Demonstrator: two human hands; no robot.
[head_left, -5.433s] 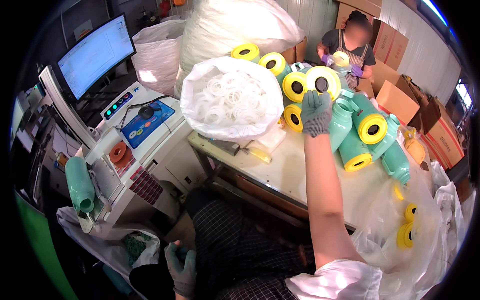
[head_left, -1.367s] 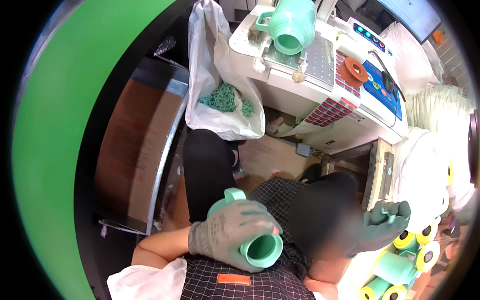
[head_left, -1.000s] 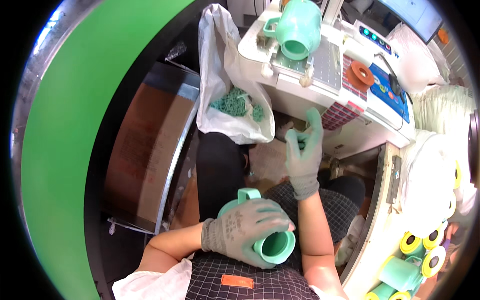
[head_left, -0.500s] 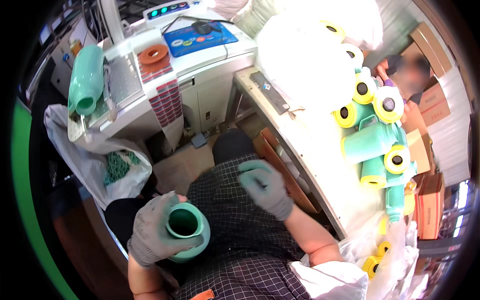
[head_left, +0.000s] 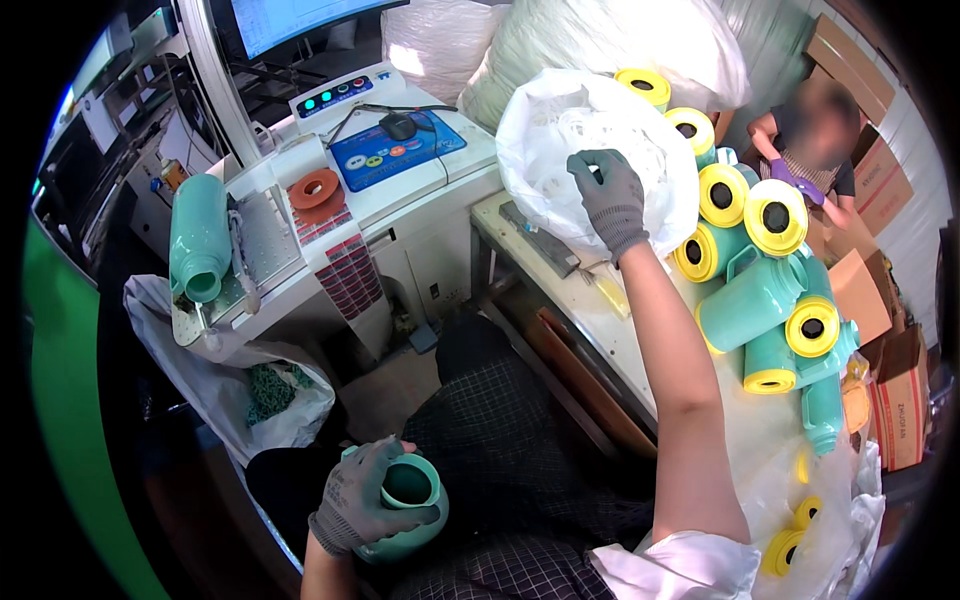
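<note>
My left hand (head_left: 368, 500), in a grey glove, grips a mint-green plastic bottle (head_left: 410, 535) around its neck, low over my lap. The bottle's open mouth faces up. My right arm reaches forward over the table, and my gloved right hand (head_left: 610, 195) is over an open white bag (head_left: 530, 190). Inside the bag lie many thin whitish rings (head_left: 580, 130). The right fingers are curled together in a pinch; a small pale spot shows between them, too small to name.
Finished-looking green bottles (head_left: 752, 300) with yellow ends lie piled on the table (head_left: 600, 310) at right. Another green bottle (head_left: 200, 240) lies on a machine (head_left: 265, 240) at left. Below it hangs a sack (head_left: 180, 350) with green scraps. A person (head_left: 815, 130) in purple gloves sits beyond the pile.
My right hand has gone from above my lap to the white bag, forward and right. The left hand still holds the bottle. The view has shifted and the glare on the bag has faded.
</note>
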